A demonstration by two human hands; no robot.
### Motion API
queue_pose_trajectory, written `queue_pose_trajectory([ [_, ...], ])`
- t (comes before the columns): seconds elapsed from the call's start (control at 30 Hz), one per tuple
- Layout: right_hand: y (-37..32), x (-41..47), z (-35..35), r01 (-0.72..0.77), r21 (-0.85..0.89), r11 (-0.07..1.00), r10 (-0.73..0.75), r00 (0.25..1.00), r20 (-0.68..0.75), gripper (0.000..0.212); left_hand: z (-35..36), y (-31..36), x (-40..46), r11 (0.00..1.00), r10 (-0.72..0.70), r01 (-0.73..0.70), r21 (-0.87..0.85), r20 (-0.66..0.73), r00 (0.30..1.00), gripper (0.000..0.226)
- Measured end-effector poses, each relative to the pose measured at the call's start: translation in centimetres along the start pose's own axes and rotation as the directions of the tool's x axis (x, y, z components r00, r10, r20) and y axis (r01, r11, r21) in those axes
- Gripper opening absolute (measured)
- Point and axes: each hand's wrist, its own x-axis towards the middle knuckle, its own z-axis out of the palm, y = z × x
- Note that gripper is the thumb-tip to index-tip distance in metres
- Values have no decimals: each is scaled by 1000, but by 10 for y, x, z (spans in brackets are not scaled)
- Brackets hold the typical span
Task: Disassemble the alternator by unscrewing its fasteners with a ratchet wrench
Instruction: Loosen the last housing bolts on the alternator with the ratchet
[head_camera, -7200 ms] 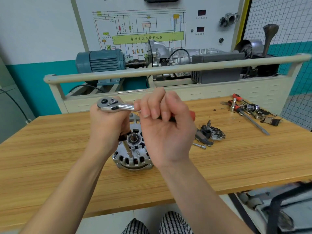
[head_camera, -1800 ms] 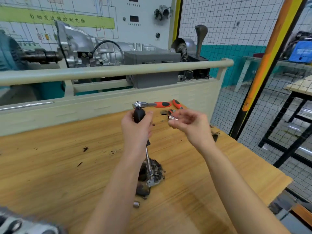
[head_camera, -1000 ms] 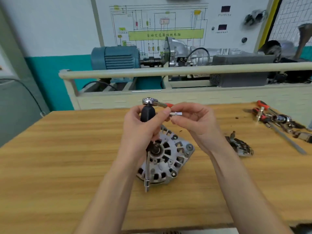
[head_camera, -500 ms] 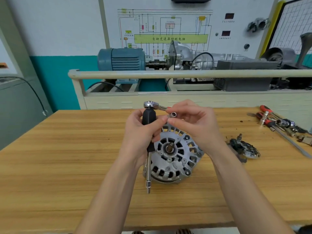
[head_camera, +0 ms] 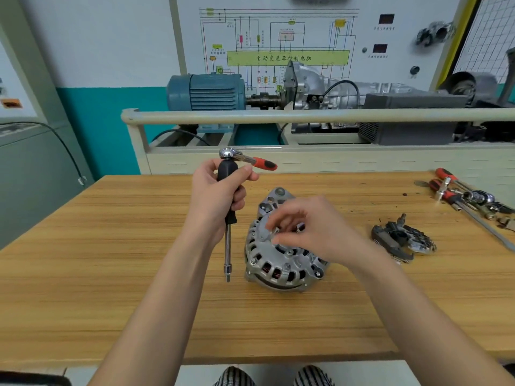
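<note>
Looking down from the head camera, I see the wooden workbench (head_camera: 111, 274) filling most of the view, with a cream rail (head_camera: 306, 116) along its far edge and a blue electric motor (head_camera: 207, 91) coupled to a silver gearbox (head_camera: 320, 87) behind it. On the bench, near the middle, sits the alternator (head_camera: 274, 263), its slotted grey housing tilted up toward me. My right hand (head_camera: 309, 232) rests over its top; the fingers are curled and touch the housing, but I cannot tell whether they pinch anything. Just left of the alternator, my left hand (head_camera: 217, 196) is wrapped firmly around the black grip of the extension bar (head_camera: 228, 246), which hangs upright with its tip just above the wood. The ratchet wrench (head_camera: 245, 158) sits on top of that grip, its red handle pointing right. To the right of the alternator lies a removed dark rectifier part (head_camera: 401, 240). Further right, near the bench edge, is a cluster of red-handled tools and sockets (head_camera: 468, 196).
</note>
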Motion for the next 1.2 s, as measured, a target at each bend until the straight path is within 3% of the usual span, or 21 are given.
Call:
queue_pose_trajectory([
  [0.17,-10,6,29,167,-268,949,-104,966,235,17,-4,-3,-1,1000,-7,7,-4,0,1000,15],
  [0.63,-15,9,40,222,-502,836,-86,957,279,25,-8,-1,-7,999,-26,26,-28,-1,1000,22],
  [0.93,-13,7,40,188,-473,860,-100,974,205,32,-6,7,-7,998,16,-16,-60,0,1000,15],
  [1.2,-8,2,44,128,-392,911,-84,988,126,30,14,28,-1,978,155,-162,-134,-58,986,18],
])
